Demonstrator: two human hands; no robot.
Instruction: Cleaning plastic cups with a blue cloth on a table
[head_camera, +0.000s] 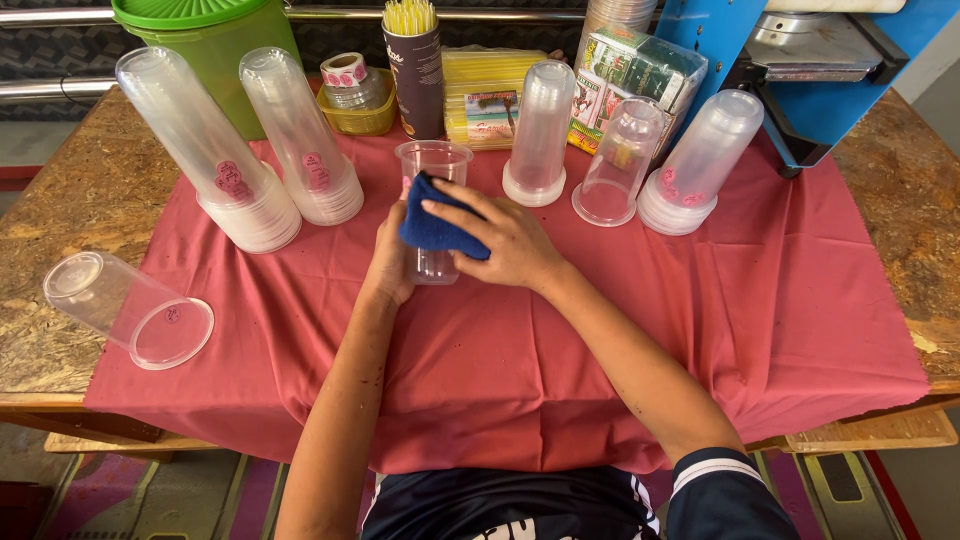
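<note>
My left hand (392, 262) wraps the cup (433, 190) — fingers curled shut behind it; my right hand (505, 240) presses the cloth (435, 225), fingers half-spread.

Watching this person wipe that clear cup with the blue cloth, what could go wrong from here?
The clear cup is thin plastic; the left hand gripping it while the right hand presses the blue cloth might dent or crack it. The tall cup stacks stand close behind, leaning, so a swinging elbow could topple them. The stack lying on its side near the table edge could roll off.
</note>
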